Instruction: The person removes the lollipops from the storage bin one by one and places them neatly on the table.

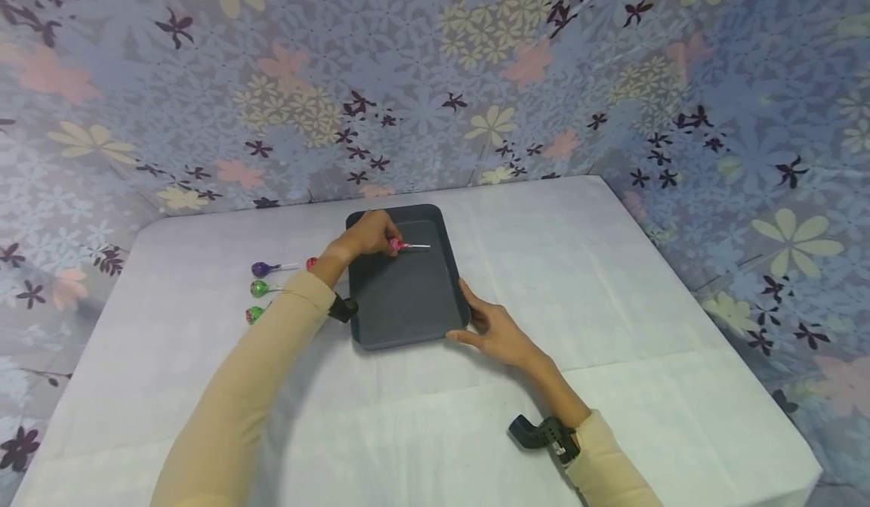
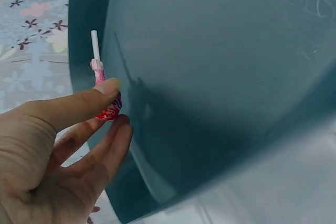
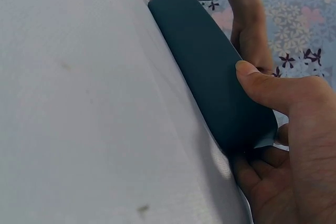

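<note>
My left hand [image 1: 372, 233] pinches a lollipop in a red and pink wrapper [image 2: 108, 109] by its candy end, between thumb and fingertips. Its white stick [image 1: 418, 246] points right in the head view. Both are over the far part of a dark grey rectangular tray [image 1: 408, 303], which lies on the white-covered table. At the tray's near right corner, my right hand [image 1: 499, 333] holds on, thumb [image 3: 252, 74] against the near wall and the other fingers around the right side, some reaching low by its base.
Left of the tray lie a purple lollipop [image 1: 261, 269], a green one [image 1: 259, 288], another green one [image 1: 254, 314] and a red one [image 1: 311, 263], partly covered by my left arm. A flowered cloth [image 1: 408, 76] hangs behind the table [image 1: 578, 265].
</note>
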{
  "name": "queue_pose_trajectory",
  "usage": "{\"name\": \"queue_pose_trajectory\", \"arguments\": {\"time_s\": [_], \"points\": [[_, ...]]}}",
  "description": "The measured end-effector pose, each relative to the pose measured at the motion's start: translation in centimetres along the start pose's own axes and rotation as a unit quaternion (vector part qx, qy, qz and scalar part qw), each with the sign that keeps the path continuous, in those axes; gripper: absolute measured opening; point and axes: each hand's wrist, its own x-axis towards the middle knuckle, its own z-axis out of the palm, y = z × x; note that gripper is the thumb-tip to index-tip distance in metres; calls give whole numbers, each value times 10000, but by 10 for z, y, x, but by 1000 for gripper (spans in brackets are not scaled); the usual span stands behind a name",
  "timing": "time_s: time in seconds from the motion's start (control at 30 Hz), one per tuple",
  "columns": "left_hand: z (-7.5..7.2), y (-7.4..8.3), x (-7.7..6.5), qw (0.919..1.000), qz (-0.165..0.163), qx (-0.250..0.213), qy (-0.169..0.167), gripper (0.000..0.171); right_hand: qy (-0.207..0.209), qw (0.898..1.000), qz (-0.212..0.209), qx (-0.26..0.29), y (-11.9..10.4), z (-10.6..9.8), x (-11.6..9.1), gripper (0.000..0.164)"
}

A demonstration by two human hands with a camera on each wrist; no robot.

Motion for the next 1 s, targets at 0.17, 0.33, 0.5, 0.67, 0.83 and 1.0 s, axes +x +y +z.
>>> {"name": "queue_pose_trajectory", "arguments": {"time_s": [0.17, 0.33, 0.5, 0.67, 0.83, 1.0], "points": [[-6, 2, -7, 9996, 240, -100, 145, 22, -60, 9999, 128, 36, -1, 1, 0, 93], [-10, 6, -17, 9984, 358, -305, 302, 23, -173, 9997, 134, 74, -8, 2, 1, 92], [-16, 11, -32, 9973, 411, -395, 456, 26, -265, 9996, 134, 12, -35, -2, 0, 89], [-20, 16, -52, 9952, 588, -272, 732, 25, -232, 9997, 105, -35, -40, -2, 1, 89], [-23, 19, -73, 9931, 666, -334, 904, 27, -252, 9996, 153, -31, -39, -3, 1, 89], [-28, 17, -92, 9924, 581, -524, 950, 29, -216, 9997, 129, 18, -39, -4, 3, 88]]}}
